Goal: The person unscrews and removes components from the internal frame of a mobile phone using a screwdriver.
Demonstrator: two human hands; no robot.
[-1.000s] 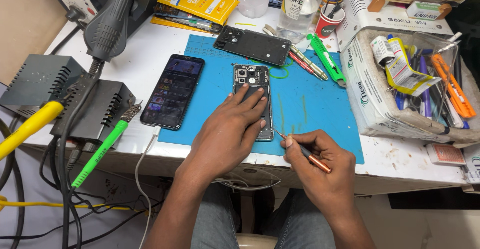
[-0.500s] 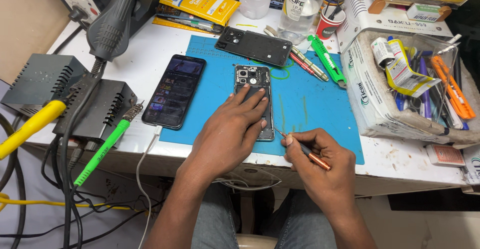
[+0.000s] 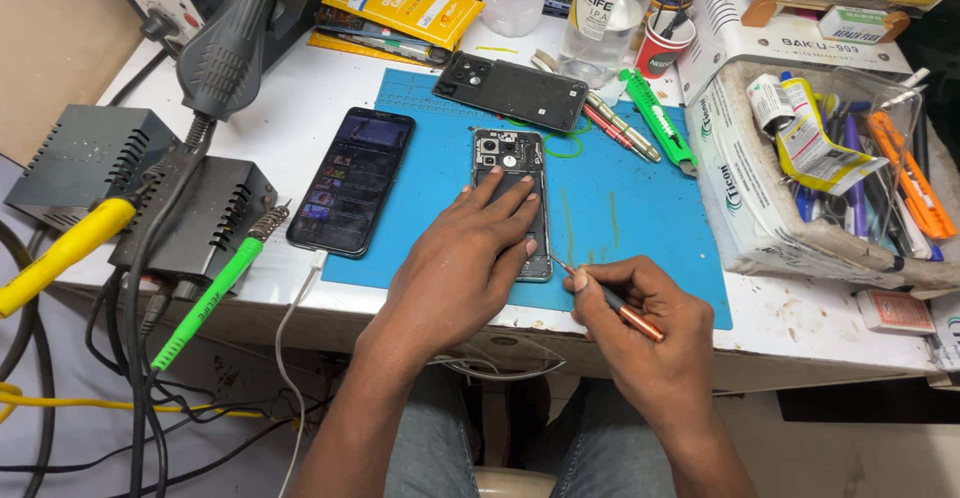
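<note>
An opened phone (image 3: 508, 163) with its back removed lies on the blue work mat (image 3: 620, 208). My left hand (image 3: 465, 258) rests flat on its lower half, fingers spread over it. My right hand (image 3: 645, 323) holds a small copper-coloured screwdriver (image 3: 615, 303), its tip near the phone's lower right corner. The phone's black back cover (image 3: 512, 90) lies at the mat's far edge. A second phone (image 3: 352, 180) with a lit screen lies at the mat's left edge, a white cable plugged into it.
Two dark grey station boxes (image 3: 190, 218), a green-handled soldering iron (image 3: 215, 293) and a hot-air gun (image 3: 232, 43) stand at the left. A green utility knife (image 3: 660, 123), a clear bottle (image 3: 605, 13), a red cup (image 3: 663, 46) and a tray of tools (image 3: 830, 158) are at the right.
</note>
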